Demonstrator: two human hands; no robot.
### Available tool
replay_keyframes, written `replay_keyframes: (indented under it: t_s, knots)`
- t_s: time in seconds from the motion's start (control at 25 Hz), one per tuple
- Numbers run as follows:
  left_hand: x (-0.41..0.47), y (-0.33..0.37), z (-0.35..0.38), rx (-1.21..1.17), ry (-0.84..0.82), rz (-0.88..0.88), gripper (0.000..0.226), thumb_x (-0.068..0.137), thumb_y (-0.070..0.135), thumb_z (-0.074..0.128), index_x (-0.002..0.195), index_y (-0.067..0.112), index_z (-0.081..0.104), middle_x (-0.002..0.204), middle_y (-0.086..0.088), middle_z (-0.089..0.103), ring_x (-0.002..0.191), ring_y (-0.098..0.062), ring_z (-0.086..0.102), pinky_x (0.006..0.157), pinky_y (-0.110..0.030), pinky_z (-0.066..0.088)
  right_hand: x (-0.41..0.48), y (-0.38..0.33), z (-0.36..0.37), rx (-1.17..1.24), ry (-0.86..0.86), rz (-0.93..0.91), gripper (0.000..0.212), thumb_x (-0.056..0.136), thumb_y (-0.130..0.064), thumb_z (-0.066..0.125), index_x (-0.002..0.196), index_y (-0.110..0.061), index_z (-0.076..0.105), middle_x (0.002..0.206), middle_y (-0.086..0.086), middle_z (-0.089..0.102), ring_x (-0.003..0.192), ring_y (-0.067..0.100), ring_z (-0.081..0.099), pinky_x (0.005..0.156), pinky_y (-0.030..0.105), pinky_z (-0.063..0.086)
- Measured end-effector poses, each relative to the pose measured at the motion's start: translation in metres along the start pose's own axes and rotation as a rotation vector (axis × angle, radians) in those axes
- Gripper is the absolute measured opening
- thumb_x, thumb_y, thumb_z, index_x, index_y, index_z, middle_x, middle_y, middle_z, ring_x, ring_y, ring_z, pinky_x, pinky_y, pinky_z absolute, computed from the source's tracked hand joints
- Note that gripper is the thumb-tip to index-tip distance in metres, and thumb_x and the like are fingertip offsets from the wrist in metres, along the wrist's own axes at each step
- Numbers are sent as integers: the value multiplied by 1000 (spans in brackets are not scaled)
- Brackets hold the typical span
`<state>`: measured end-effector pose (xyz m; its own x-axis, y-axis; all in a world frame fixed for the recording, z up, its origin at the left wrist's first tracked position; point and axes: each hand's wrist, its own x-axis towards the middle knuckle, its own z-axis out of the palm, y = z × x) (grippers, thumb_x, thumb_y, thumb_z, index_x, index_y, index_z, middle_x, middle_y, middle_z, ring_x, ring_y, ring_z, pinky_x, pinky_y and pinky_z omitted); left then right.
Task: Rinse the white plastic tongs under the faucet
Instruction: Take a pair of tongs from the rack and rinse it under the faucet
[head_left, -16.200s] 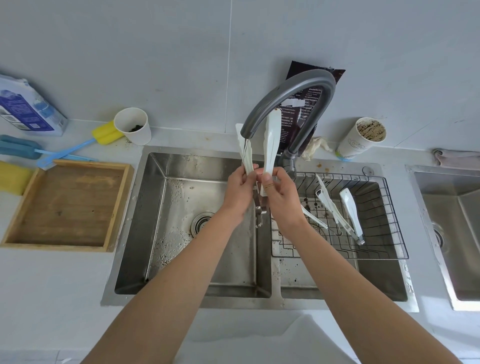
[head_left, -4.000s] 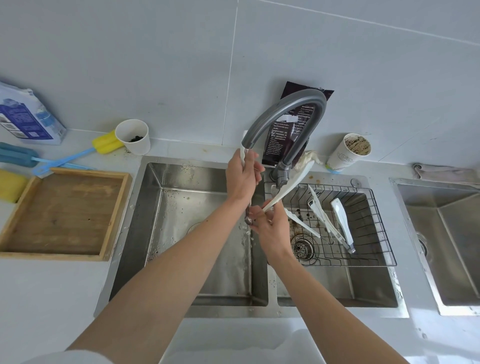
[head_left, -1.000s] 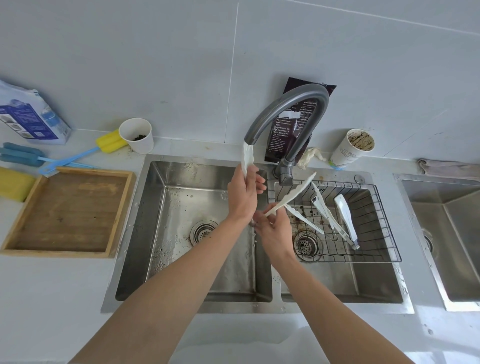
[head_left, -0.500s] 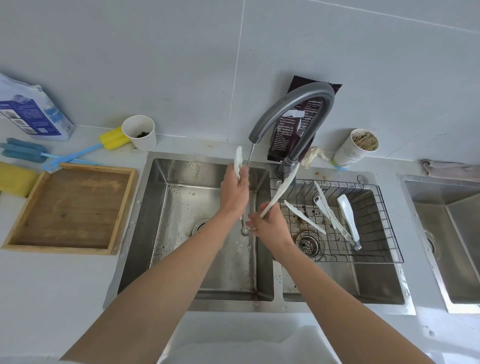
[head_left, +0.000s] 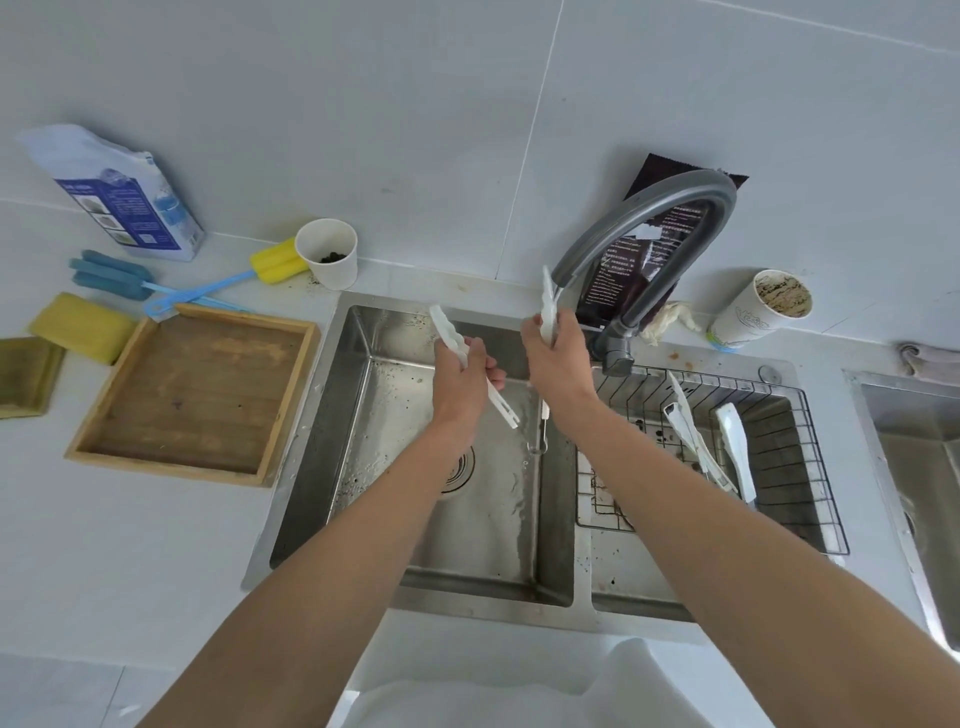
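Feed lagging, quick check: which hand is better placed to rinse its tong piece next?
Right: the right hand holds the upright tong piece at the faucet spout; the left hand holds the tilted tong piece aside.

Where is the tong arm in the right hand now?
Head view, right of centre: the tong arm stands upright in the right hand, its tip beside the faucet spout, above the left basin.

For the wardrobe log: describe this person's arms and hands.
Left forearm and right forearm are bare, no sleeves in view. The left hand and right hand wear no gloves; no watch, ring or bracelet shows. White cloth at the lower edge may be clothing.
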<state>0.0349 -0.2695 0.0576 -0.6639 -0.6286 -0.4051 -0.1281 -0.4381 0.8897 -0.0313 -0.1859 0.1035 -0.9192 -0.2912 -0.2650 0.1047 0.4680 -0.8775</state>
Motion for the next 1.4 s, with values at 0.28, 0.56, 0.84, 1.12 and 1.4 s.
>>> replay_keyframes:
  t_s: [0.28,0.56,0.84,1.12,1.4]
  knots:
    - [-3,0,-10,-14,-23,-54,17,101,16,50,115,8,45,86,-10,64,69,-19,66,68,-26,59,16,-17,8,18,-34,95,34,99,-45,48,79,-18,46,61,-1,41,50,14,40,46,26,36]
    - [-16,-12,-12,27,-154,-88,18,101,7,48,116,13,41,84,-6,69,69,-14,71,78,-34,58,20,-8,17,-171,-4,-24,29,104,-34,42,116,-8,46,79,-4,51,64,12,50,63,28,43]
    - [-18,1,-10,-12,-189,-77,20,99,5,52,116,10,44,88,-10,67,74,-18,71,80,-32,60,24,-7,9,-74,112,90,41,103,-46,37,119,-11,51,71,3,53,57,17,51,63,39,51]
    - [-21,-8,-4,19,-166,-72,15,100,2,46,110,13,43,90,-11,69,78,-18,73,76,-29,59,21,-9,1,35,-163,37,40,99,-41,52,74,-10,46,44,-7,39,38,12,35,49,30,34]
    - [-12,-1,-10,-1,-118,-54,15,102,2,44,110,15,44,86,-8,67,80,-17,72,86,-35,56,25,-14,5,178,-50,-40,31,96,-45,57,86,-17,50,47,-9,39,40,10,36,46,28,38]
